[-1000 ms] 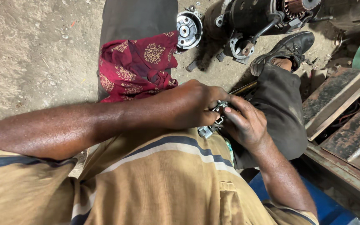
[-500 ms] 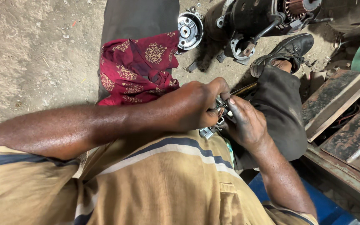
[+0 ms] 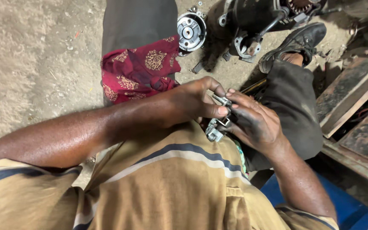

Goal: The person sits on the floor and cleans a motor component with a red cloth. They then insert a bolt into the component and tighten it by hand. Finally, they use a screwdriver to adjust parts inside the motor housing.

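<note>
Both of my hands meet in front of my chest around a small metal part (image 3: 215,130) with grey brackets. My left hand (image 3: 194,104) closes on it from the left, thumb and fingers pinching its upper end. Grease-blackened, my right hand (image 3: 254,121) cups the same part from the right. Most of the part is hidden between the fingers. A thin yellow-handled tool (image 3: 254,86) pokes out just behind my right hand, and I cannot tell whether a hand holds it.
A red patterned cloth (image 3: 139,72) lies over my left knee. On the dirt floor beyond sit a round metal end cover (image 3: 191,31) and a dark motor body (image 3: 256,21). My shoe (image 3: 297,40) rests beside them. Rusty wooden and metal frames (image 3: 352,102) stand at the right.
My hands shifted slightly up and left while turning the small part. The left fingers moved higher on it. Nothing else moved.
</note>
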